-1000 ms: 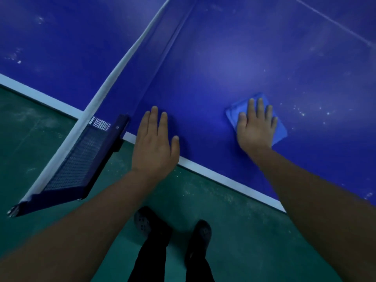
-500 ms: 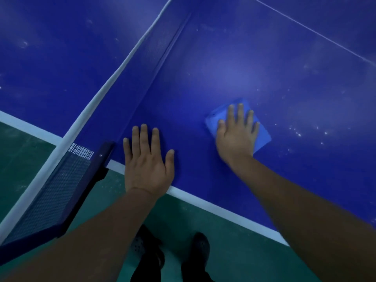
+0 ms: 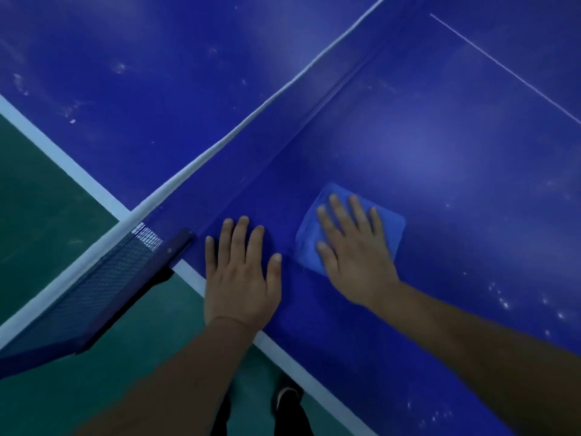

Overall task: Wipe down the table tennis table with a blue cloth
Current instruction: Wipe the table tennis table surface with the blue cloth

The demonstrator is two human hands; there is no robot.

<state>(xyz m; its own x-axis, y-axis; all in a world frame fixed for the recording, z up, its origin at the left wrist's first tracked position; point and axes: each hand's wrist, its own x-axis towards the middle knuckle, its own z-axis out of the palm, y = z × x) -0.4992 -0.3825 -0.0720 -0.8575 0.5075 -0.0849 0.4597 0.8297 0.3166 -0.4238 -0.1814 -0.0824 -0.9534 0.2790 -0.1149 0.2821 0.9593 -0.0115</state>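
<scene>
Low in the frame, the right hand (image 3: pixel 353 256) presses flat on the blue cloth (image 3: pixel 390 228); the left hand (image 3: pixel 240 278) rests flat, fingers straight, on the table (image 3: pixel 440 136).

The right hand (image 3: pixel 355 250) covers most of the blue cloth (image 3: pixel 390 228), and the net (image 3: pixel 94 291) runs off frame bottom-left.

The right hand (image 3: pixel 355 256) presses a blue cloth (image 3: pixel 390 228) flat on the surface (image 3: pixel 456 146); the left hand (image 3: pixel 240 278) rests flat beside the net (image 3: pixel 103 278).
</scene>
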